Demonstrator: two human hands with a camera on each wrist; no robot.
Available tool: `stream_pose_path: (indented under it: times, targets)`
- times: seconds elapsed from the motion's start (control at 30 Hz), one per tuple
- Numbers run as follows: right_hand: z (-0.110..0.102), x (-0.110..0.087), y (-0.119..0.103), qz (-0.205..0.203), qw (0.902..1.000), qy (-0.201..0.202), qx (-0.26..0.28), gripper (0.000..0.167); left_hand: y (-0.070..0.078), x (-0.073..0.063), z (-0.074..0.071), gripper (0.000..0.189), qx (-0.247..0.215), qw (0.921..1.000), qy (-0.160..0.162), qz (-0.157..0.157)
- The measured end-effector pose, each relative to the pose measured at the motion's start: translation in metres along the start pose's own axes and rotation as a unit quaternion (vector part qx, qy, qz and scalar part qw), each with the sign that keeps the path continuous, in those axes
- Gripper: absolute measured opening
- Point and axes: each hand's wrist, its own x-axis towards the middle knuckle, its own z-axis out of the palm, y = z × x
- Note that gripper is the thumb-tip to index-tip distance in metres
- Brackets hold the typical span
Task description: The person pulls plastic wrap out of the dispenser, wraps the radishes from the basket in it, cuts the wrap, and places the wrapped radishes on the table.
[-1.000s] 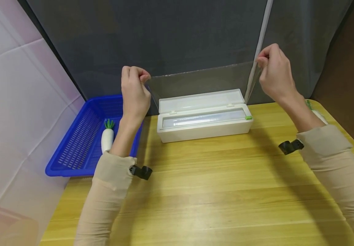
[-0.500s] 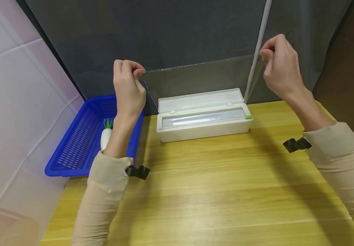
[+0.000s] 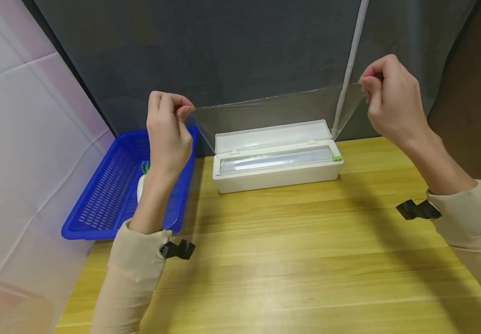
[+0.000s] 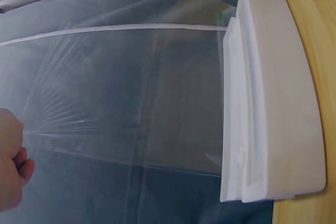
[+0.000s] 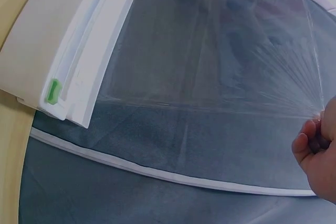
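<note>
A sheet of clear cling film (image 3: 265,111) stretches up from a white dispenser box (image 3: 278,180) at the back of the table. Its left corner is pinched between thumb and fingers of my left hand (image 3: 168,132), raised in front of the blue basket. My right hand (image 3: 396,102) pinches the right corner, higher up and to the right of the box. Creases fan out from each pinched corner in the wrist views, where the film (image 4: 131,93) looks taut. The box's lid (image 3: 273,134) stands open, with a film roll (image 3: 278,160) inside and a green slider (image 3: 337,158) at its right end.
A blue perforated basket (image 3: 102,199) stands at the left, holding a white radish (image 3: 141,185) with green leaves, partly behind my left forearm. A dark grey cloth (image 3: 240,51) hangs behind the wooden table (image 3: 290,260). A pale curtain (image 3: 35,153) borders the left side.
My hands have moved apart, left hand leftward and right hand rightward, widening the film's top edge. Both rose, then came down again. The box and basket have not moved.
</note>
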Motion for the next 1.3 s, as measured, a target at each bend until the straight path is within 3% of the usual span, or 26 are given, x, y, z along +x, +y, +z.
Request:
stream_pose_path:
  times: [0.47,0.7,0.97,1.13,1.3]
  targets:
    - [-0.018,-0.043,-0.002,-0.034,0.9991,-0.022,0.010,0.009,0.007,-0.027,-0.016,0.015,-0.051,0.9956,0.009,0.078]
    - [-0.024,-0.064,0.000,-0.070,0.9966,-0.038,0.019,0.009,0.007,-0.041,-0.022,0.011,-0.102,0.9906,-0.009,0.090]
    - [-0.025,-0.082,0.005,-0.124,0.9910,-0.039,0.032,0.005,0.006,-0.054,-0.031,0.013,-0.130,0.9858,-0.042,0.098]
    - [-0.022,-0.086,0.009,-0.144,0.9871,-0.031,0.061,0.012,0.006,-0.060,-0.032,0.025,-0.147,0.9826,-0.049,0.102]
    - [-0.022,-0.090,0.011,-0.155,0.9827,-0.050,0.089,0.047,0.006,-0.065,-0.034,0.035,-0.159,0.9789,-0.063,0.112]
